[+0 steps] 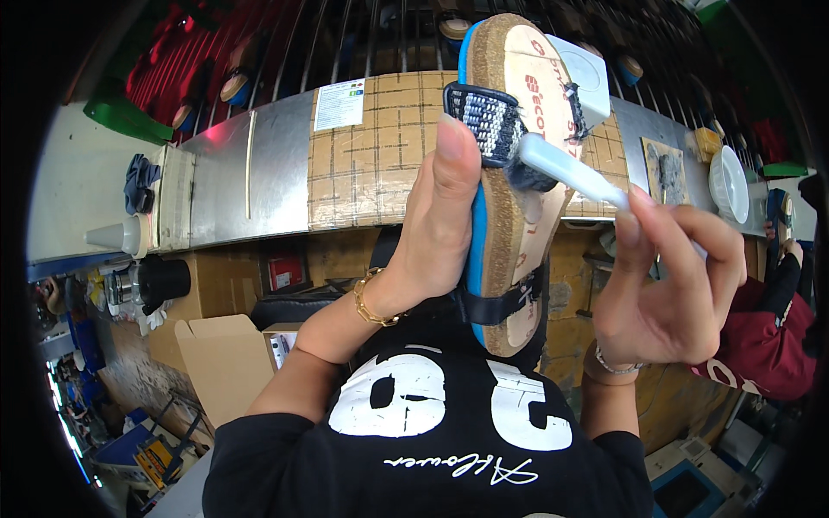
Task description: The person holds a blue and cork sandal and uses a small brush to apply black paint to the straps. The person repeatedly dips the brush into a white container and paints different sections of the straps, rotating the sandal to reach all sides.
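Observation:
A sandal (pixel 518 207) with a cork sole, blue outsole edge and dark straps is held upright in front of my chest. My left hand (pixel 440 203) grips its left side, the thumb lying by the woven black-and-white strap (pixel 488 125). Between thumb and fingers, my right hand (pixel 673 285) pinches the pale handle of a small brush (pixel 574 173). The brush's head is at the inner side of that strap, over the printed footbed. Dark fuzz shows below the head; whether it is bristles or strap lining I cannot tell. A buckled dark strap (pixel 496 306) crosses the sandal's lower end.
Behind the sandal, a cardboard sheet (pixel 380 164) covers part of a metal bench (pixel 276 164). Sandals (pixel 235 86) lie on red-lit rollers beyond. At right are a white bowl (pixel 728 186), a smeared board (pixel 663 164) and a person in maroon (pixel 768 337). An open carton (pixel 220 354) stands lower left.

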Demonstrator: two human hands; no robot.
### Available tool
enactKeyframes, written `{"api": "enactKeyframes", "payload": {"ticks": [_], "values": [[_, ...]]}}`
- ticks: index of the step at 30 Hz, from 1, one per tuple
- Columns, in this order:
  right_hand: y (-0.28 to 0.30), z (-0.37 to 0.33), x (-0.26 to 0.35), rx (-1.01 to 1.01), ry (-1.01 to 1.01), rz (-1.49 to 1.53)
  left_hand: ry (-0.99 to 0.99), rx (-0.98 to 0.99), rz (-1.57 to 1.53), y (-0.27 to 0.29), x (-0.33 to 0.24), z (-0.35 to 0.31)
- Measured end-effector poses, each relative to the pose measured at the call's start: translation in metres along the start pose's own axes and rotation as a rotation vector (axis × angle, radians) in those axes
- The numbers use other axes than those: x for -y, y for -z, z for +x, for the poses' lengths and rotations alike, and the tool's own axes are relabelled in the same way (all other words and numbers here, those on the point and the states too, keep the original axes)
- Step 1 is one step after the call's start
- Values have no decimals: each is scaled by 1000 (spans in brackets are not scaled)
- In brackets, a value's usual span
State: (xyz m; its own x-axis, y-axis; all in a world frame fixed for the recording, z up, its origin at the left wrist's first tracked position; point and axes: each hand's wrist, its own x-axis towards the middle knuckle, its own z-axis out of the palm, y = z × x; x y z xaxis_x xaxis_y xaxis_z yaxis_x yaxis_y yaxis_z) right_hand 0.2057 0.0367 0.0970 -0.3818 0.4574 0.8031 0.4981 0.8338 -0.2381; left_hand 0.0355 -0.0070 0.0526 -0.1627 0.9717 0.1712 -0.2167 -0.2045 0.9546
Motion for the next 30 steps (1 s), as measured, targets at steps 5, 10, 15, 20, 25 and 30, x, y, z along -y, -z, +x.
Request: {"api": "enactKeyframes", "payload": {"ticks": [5,10,15,20,25,30], "values": [[-12,14,-30,-11,-6,326,35,84,-63,-2,-1,3],[-21,20,-53,64,84,476,52,78,-147,-2,-2,2],[-21,23,-58,132,105,510,55,65,-220,-4,-3,6],[-15,24,-61,186,154,458,89,26,-314,-9,-5,10],[-11,22,-58,232,173,437,106,-9,-439,-8,-1,11],[-7,21,-51,277,172,410,67,-21,-491,-3,2,11]]}}
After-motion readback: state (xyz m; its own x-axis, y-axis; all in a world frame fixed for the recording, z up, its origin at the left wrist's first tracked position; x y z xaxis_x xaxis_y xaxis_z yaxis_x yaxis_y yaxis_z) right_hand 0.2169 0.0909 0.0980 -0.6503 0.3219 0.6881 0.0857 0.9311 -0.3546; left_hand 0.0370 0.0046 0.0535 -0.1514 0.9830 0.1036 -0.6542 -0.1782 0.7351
